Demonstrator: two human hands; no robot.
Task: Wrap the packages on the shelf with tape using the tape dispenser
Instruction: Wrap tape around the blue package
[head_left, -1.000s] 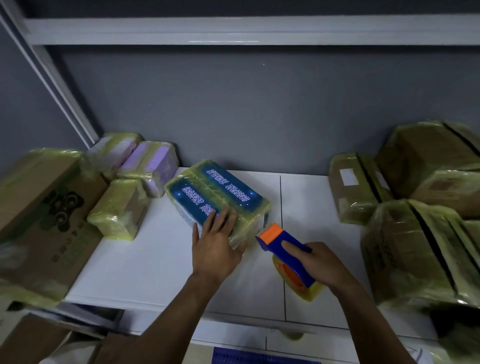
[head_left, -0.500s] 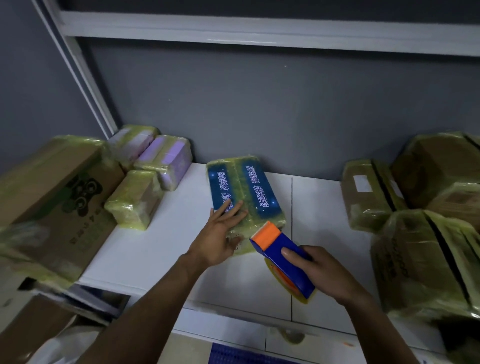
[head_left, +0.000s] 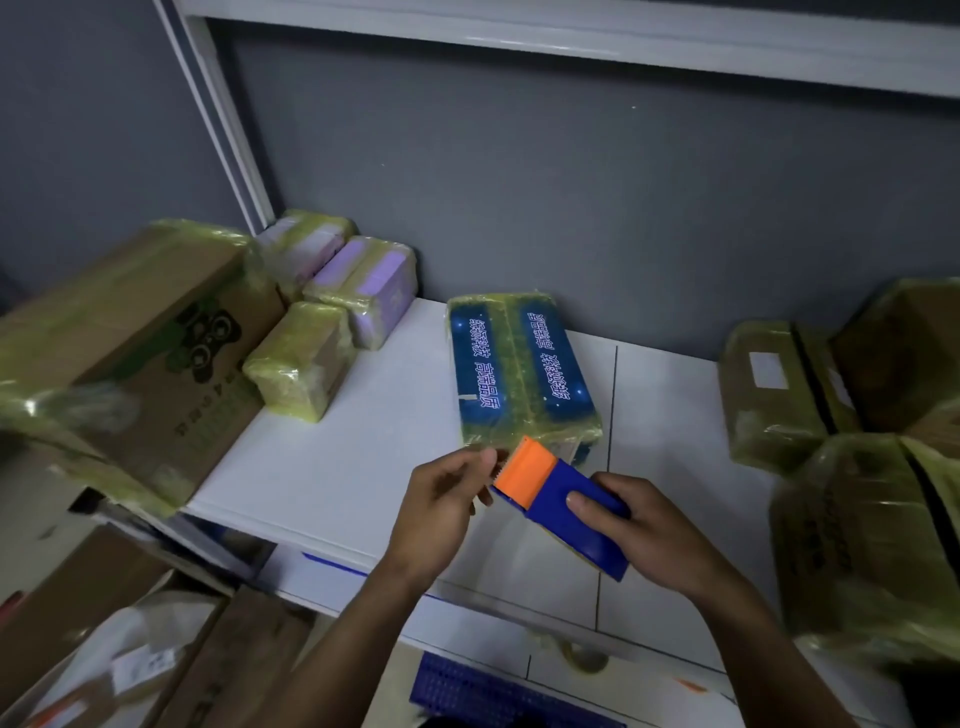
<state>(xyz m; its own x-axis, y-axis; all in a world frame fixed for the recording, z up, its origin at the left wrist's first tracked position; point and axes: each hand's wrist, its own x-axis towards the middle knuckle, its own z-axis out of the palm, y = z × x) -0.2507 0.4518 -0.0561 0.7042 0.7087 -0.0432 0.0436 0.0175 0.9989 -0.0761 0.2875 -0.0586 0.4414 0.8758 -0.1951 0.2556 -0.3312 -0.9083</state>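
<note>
A blue package (head_left: 519, 371) with white lettering, wrapped in yellowish tape, lies lengthwise on the white shelf (head_left: 322, 483). Just in front of its near end my right hand (head_left: 644, 525) grips the blue tape dispenser (head_left: 563, 506) with its orange head toward the package. My left hand (head_left: 447, 499) is off the package, its fingertips pinched at the orange head's toothed edge; whether they hold the tape end I cannot tell.
Small taped parcels (head_left: 332, 306) sit at the back left beside a large taped carton (head_left: 130, 358). More taped cartons (head_left: 852, 395) crowd the right side. A grey wall backs the shelf. Below are boxes (head_left: 104, 649) and a blue crate (head_left: 493, 696).
The blue package has been turned to lie lengthwise. My left hand has left the package and come to the dispenser's orange head. My view has shifted rightward.
</note>
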